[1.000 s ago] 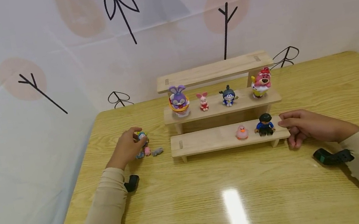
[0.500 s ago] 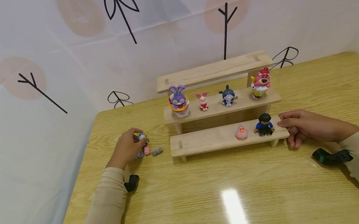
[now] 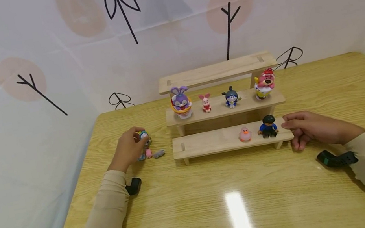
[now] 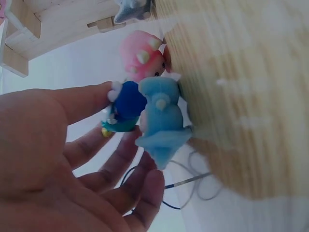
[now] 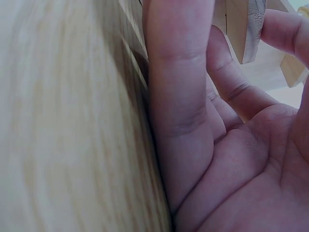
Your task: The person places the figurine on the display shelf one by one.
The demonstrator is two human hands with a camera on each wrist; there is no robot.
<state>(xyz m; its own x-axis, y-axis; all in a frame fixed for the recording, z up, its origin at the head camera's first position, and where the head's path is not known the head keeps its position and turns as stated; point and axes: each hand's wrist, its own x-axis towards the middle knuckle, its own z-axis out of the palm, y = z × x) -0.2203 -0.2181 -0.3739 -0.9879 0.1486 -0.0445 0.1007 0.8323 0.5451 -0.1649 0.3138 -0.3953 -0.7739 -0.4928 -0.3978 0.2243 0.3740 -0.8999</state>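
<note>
My left hand (image 3: 130,147) pinches a small figurine with blue, green and yellow on its head (image 3: 144,135) between thumb and fingers, at the table's left. In the left wrist view its dark blue part (image 4: 130,100) shows at the thumb tip. Close by are a light blue figurine (image 4: 162,108), a pink one (image 4: 140,53) and a grey one (image 4: 133,9). My right hand (image 3: 314,128) holds the right end of the tiered wooden shelf's bottom step (image 3: 208,143). The right wrist view shows the thumb against the board's end (image 5: 246,34), other fingers below.
A pink duck figure (image 3: 245,134) and a figure in a black cap (image 3: 268,126) sit on the bottom step. The middle step carries a purple rabbit (image 3: 181,101), a piglet (image 3: 206,103), a dark-haired figure (image 3: 231,97) and a pink bear (image 3: 264,84).
My left hand and the figurine have risen slightly, and more of the figurine shows. My right hand keeps its place on the shelf end.
</note>
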